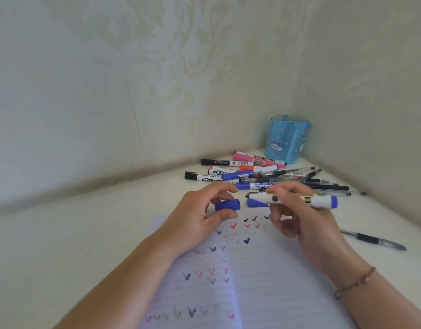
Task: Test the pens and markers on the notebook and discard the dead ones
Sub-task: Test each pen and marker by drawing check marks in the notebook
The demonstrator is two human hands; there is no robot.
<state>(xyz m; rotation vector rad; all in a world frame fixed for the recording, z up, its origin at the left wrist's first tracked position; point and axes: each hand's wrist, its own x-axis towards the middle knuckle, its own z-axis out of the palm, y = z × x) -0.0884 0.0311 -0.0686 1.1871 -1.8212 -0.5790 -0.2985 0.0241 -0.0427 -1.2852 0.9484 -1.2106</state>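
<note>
An open lined notebook (264,281) lies on the white desk, its pages covered with red, blue and black tick marks. My right hand (297,217) grips a white whiteboard marker with blue ends (318,201), held level above the top of the notebook with its bare tip pointing left. My left hand (200,212) pinches the marker's blue cap (227,205) between thumb and fingers, a short gap left of the tip. A pile of pens and markers (259,174) lies just beyond both hands.
A blue translucent pen holder (287,138) with cat pictures stands in the corner behind the pile. A single dark pen (373,239) lies alone on the desk to the right of the notebook. Walls close in at back, left and right.
</note>
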